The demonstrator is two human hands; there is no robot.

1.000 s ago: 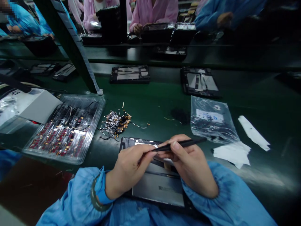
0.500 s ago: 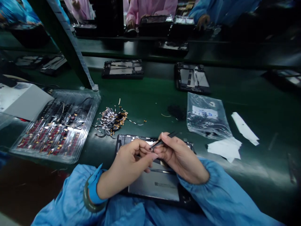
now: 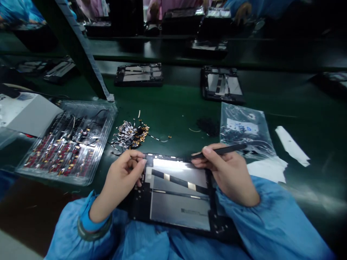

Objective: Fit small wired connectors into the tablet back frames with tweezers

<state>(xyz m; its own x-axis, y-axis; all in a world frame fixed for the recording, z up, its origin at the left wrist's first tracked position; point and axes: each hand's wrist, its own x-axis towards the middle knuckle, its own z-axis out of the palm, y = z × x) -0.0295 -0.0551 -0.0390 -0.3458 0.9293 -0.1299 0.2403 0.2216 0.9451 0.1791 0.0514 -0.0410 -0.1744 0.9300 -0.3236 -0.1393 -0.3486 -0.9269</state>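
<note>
An opened tablet (image 3: 180,209) lies before me, its silver battery and a dark ribbon cable with gold patches (image 3: 177,183) exposed. My left hand (image 3: 120,182) is closed at its upper left corner, thumb and fingers gripping the edge. Black tweezers (image 3: 229,148) are held in my right hand (image 3: 233,175), with their tips over the tablet's upper right edge. Whether the tips pinch anything is too small to tell. Beyond the left hand sits a pile of small cables with gold connectors (image 3: 131,133).
At left, a clear plastic tray (image 3: 67,144) holds many small parts beside a white box (image 3: 29,112). A plastic bag (image 3: 246,130) and white paper scraps (image 3: 292,146) lie at right. Farther back are opened tablets (image 3: 222,85), a green post (image 3: 81,54) and co-workers' hands (image 3: 243,12).
My hands were together above the tablet and have moved apart. The left went to the tablet's upper left corner, the right moved rightward with the tweezers, uncovering the tablet's middle.
</note>
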